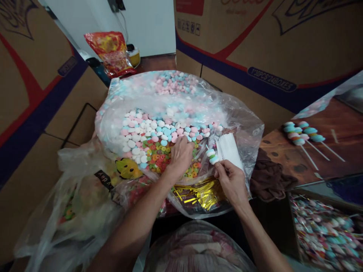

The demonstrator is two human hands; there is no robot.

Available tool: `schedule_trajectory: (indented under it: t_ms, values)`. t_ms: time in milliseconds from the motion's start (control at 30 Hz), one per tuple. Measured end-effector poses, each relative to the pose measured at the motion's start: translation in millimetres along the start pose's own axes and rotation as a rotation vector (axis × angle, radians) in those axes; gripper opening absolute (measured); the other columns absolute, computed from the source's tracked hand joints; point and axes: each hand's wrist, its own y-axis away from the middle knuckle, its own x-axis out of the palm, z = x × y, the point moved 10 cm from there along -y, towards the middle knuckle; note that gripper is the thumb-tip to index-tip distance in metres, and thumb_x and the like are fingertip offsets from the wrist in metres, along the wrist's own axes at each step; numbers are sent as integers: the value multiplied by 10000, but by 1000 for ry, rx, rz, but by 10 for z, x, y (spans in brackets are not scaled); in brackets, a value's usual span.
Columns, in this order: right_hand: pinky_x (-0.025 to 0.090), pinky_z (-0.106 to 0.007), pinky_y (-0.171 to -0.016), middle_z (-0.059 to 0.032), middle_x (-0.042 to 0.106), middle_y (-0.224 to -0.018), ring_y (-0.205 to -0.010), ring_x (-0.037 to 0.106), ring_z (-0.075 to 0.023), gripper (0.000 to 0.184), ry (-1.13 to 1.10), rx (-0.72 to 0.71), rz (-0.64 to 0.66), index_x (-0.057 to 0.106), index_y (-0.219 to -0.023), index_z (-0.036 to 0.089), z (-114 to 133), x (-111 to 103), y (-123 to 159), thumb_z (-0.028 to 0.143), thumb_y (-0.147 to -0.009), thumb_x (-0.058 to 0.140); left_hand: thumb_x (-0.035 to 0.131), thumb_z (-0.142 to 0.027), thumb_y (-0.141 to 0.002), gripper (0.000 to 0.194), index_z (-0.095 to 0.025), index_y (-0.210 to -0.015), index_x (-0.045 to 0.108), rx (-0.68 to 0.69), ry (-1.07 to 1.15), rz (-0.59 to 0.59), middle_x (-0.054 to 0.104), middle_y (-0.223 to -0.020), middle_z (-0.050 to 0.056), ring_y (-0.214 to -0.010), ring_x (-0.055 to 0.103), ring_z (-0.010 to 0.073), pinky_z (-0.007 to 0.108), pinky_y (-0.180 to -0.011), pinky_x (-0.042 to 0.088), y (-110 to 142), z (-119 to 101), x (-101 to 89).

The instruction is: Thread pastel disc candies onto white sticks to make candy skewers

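My right hand pinches a candy skewer, a stick threaded with white, blue and green sweets; its tip pokes out at the top. My left hand reaches into the sweets, fingers curled down where the pastel candies meet the ring-shaped gummies. Whatever lies between its fingertips is hidden. Both kinds of sweets rest in an open clear plastic bag. A bundle of white sticks lies beside the right hand, and gold twist ties are just below it.
Finished candy skewers lie on a wooden surface at right. Below them stands a box of wrapped sweets, near a brown cloth. Large cardboard boxes flank the work area. A red candy packet stands behind.
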Motion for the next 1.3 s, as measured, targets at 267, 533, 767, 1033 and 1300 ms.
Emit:
schedule_trajectory:
  t_ms: [267, 533, 767, 1033, 1300]
  values:
    - [336, -238, -542, 33, 503, -543, -529, 455, -124, 318, -18, 1, 1, 538, -650, 197, 6, 65, 44, 401, -892, 511, 543, -241, -910, 200, -207, -904, 740, -1, 82, -91, 612, -955, 95, -989, 547, 254, 360, -828, 452, 7, 41, -7]
    - [342, -230, -540, 38, 501, -550, -530, 455, -118, 312, -34, -6, 11, 555, -671, 193, -17, 91, 63, 399, -902, 518, 497, -149, -915, 205, -186, -912, 698, 214, -37, -47, 658, -909, 84, -949, 543, 245, 365, -840, 443, 63, -244, 13]
    - [339, -233, -535, 36, 496, -551, -532, 448, -120, 312, -60, 6, 17, 551, -667, 193, -30, 93, 69, 398, -900, 519, 462, -78, -891, 219, -168, -959, 649, 205, -65, -21, 669, -888, 101, -932, 570, 257, 362, -794, 448, 49, -268, 62]
    - [356, -229, -538, 29, 505, -571, -550, 460, -126, 293, -106, -38, 47, 596, -713, 184, 99, 125, 117, 397, -903, 529, 633, -250, -782, 109, -186, -763, 547, -230, 1196, -200, 579, -668, -31, -596, 573, 114, 234, -580, 449, 0, 308, 121]
    - [338, -221, -527, 42, 465, -581, -540, 423, -112, 266, -60, -75, 80, 617, -776, 178, 142, 223, 129, 378, -921, 517, 698, -324, -721, 215, -176, -762, 548, -314, 1480, -189, 598, -658, -34, -579, 598, 100, 207, -560, 460, 132, 282, 171]
